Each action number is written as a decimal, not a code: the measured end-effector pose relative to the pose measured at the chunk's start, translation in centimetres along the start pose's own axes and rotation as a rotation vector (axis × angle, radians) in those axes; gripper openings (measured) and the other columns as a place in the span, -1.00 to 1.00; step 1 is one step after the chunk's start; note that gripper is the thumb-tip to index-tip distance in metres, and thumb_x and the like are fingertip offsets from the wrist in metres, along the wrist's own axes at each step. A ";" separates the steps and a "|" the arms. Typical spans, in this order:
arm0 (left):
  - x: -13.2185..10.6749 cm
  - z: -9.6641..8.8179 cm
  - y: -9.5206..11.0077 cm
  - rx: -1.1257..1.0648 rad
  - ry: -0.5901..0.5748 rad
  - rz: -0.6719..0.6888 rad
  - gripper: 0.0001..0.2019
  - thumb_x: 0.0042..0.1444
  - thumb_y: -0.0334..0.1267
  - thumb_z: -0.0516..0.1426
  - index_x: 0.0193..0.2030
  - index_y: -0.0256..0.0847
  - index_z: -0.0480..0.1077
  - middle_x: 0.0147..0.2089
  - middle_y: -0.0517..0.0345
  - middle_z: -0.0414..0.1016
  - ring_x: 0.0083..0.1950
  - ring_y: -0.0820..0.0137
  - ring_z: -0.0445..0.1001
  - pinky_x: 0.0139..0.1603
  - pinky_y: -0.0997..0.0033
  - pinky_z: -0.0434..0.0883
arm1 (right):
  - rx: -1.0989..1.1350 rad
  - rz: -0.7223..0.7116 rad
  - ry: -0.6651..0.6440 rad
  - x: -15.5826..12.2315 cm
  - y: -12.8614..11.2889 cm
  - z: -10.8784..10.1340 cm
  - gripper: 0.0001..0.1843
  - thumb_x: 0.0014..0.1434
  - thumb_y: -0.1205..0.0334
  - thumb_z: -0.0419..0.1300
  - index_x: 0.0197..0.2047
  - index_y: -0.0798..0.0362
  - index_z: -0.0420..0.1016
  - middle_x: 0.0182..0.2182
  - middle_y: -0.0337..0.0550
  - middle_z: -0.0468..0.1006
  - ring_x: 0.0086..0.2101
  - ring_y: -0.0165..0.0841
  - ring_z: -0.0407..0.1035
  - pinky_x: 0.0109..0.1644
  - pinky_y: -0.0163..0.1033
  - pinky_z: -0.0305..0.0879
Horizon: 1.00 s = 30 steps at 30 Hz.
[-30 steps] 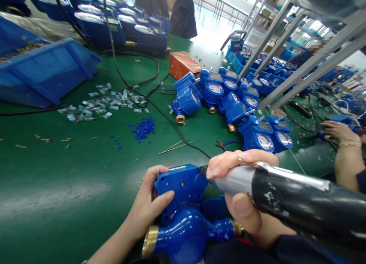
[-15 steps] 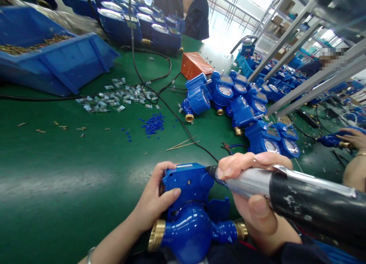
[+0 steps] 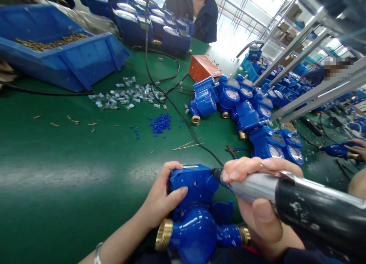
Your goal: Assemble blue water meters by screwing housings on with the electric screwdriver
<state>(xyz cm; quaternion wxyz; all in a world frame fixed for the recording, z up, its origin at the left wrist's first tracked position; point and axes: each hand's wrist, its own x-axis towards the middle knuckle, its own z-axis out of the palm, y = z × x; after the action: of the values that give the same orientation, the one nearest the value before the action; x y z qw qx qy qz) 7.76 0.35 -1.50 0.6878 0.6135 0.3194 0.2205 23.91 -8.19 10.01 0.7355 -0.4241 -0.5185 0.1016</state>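
A blue water meter [image 3: 197, 229] with brass threaded ends lies tilted in front of me at the table's near edge. My left hand [image 3: 162, 197] grips the left side of its boxy upper part, thumb on the near face. In my right hand [image 3: 260, 195] is an electric screwdriver [image 3: 309, 203] with a silver front and a black body. Its dark tip meets the upper right corner of the meter's box; the bit's end is hidden there. Beyond my hands lie thin brass rods [image 3: 188, 145] and pliers [image 3: 231, 151].
Several blue meters [image 3: 237, 111] stand at the right, near an orange box [image 3: 203, 67]. A blue bin [image 3: 65, 65] of brass screws is at the left. Clear seals [image 3: 126, 96], blue caps [image 3: 160, 124] and a black cable [image 3: 183, 123] lie on the green table. Co-workers are at the back and right.
The whole view has shifted slightly, so things appear farther right. Both hands, the meter and the screwdriver keep the same arrangement, the tip still at the box's corner.
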 end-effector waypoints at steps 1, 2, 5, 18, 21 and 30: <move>0.0 0.0 0.0 0.014 -0.002 0.004 -0.52 0.08 0.04 0.18 0.04 -0.08 0.14 -0.09 0.13 0.29 -0.12 0.23 0.36 -0.12 0.24 0.37 | -0.011 0.002 -0.004 0.1 -0.1 0.0 -0.61 0.21 0.24 0.21 0.06 0.06 0.20 -0.35 -0.17 0.47 -0.40 -0.25 0.42 -0.32 0.01 0.39; 0.0 0.0 0.0 0.022 -0.006 0.006 -0.53 0.09 0.03 0.18 0.05 -0.08 0.14 -0.10 0.13 0.29 -0.13 0.23 0.36 -0.13 0.24 0.37 | -0.021 0.002 -0.003 0.1 -0.2 0.1 -0.61 0.21 0.23 0.21 0.06 0.06 0.20 -0.35 -0.18 0.47 -0.40 -0.25 0.42 -0.31 0.02 0.40; 0.0 -0.1 0.1 0.029 -0.016 0.005 -0.54 0.09 0.01 0.17 0.04 -0.08 0.14 -0.11 0.15 0.29 -0.15 0.25 0.36 -0.14 0.26 0.36 | -0.059 0.028 0.028 0.4 -1.0 0.2 -0.60 0.19 0.21 0.24 0.04 0.07 0.21 -0.36 -0.19 0.48 -0.38 -0.24 0.43 -0.24 0.05 0.41; 0.0 -0.2 0.1 -0.021 -0.039 -0.009 -0.50 0.07 0.04 0.20 0.05 -0.06 0.12 -0.06 0.12 0.28 -0.10 0.21 0.36 -0.11 0.22 0.37 | 0.002 0.067 0.068 -0.3 -0.5 -0.5 -0.60 0.17 0.20 0.22 0.04 0.03 0.20 -0.35 -0.21 0.48 -0.38 -0.24 0.42 -0.24 0.04 0.38; -0.1 -0.2 0.1 -0.019 -0.035 -0.009 -0.50 0.06 0.04 0.20 0.04 -0.06 0.12 -0.04 0.12 0.26 -0.08 0.21 0.35 -0.09 0.21 0.37 | -0.029 -0.031 0.158 -0.7 -0.5 0.5 -0.60 0.15 0.20 0.23 0.02 0.03 0.22 -0.39 -0.24 0.46 -0.43 -0.28 0.38 -0.32 -0.03 0.36; -0.1 -0.1 0.6 -0.052 -0.032 -0.016 -0.51 0.05 0.02 0.21 0.04 -0.07 0.15 0.01 0.10 0.28 -0.05 0.20 0.36 -0.08 0.23 0.37 | -0.052 -0.167 0.173 -0.9 0.5 0.9 -0.60 0.08 0.24 0.22 0.00 0.08 0.28 -0.42 -0.23 0.47 -0.47 -0.28 0.39 -0.40 -0.05 0.39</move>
<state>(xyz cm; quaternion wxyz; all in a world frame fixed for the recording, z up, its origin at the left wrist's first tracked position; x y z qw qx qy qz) 7.66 0.40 -0.94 0.7104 0.5961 0.3074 0.2132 22.91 -7.95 9.11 0.7723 -0.4055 -0.4889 -0.0103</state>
